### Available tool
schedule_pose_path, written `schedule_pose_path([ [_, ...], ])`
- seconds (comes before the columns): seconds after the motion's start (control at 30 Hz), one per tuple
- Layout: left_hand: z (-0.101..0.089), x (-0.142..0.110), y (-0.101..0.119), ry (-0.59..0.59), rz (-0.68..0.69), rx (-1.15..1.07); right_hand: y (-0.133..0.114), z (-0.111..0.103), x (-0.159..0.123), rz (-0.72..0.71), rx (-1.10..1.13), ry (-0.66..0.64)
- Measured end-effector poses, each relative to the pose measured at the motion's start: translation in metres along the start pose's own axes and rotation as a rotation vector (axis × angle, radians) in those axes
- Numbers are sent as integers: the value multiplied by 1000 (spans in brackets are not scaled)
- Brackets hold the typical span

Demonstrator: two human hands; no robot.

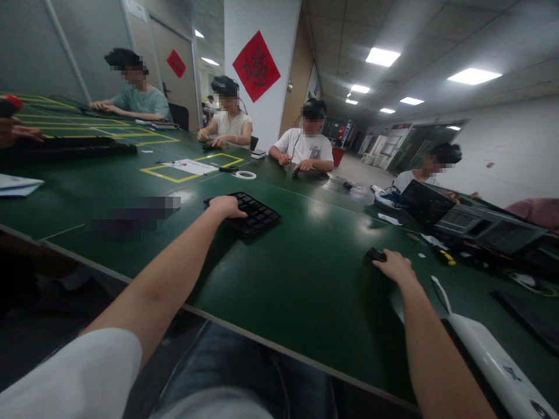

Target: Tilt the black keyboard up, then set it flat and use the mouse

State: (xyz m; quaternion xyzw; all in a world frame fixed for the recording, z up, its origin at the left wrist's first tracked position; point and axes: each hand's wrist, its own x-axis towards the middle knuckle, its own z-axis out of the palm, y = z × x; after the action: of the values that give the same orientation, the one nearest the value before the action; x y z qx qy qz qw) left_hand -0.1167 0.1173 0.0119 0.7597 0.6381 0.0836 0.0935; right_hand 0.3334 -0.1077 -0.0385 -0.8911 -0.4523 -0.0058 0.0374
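Note:
My left hand (225, 206) grips the left side of a flat black tray (257, 218) divided into small square compartments. The thumb lies over the tray's top, while the other fingers are mostly hidden. The tray is on, or just above, the green table; I cannot tell which. Off to the right, my right hand (395, 266) is closed around a small dark object (375, 254) at the table surface. Its kind does not show clearly.
A white power strip (493, 355) lies beside my right forearm. Farther right stands an opened computer case (493, 224) among loose parts. A white tape ring (246, 174) and a yellow-taped rectangle (192, 167) are beyond the tray. Several people sit around the table.

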Motion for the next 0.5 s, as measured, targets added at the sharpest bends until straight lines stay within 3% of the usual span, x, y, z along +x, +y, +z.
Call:
schedule_pose_path([
  [0.1, -1, -6, 7, -11, -40, 133, -8, 0, -2, -91, -33, -31],
  [0.27, 16, -21, 37, 21, 95, 79, -48, 2, -16, -308, 132, 17],
  [0.37, 33, -40, 75, 3, 269, -93, -81, 7, -30, -510, 369, 12],
  [0.5, 50, -74, 119, 5, 467, -376, -115, 23, -42, -728, 918, -87],
])
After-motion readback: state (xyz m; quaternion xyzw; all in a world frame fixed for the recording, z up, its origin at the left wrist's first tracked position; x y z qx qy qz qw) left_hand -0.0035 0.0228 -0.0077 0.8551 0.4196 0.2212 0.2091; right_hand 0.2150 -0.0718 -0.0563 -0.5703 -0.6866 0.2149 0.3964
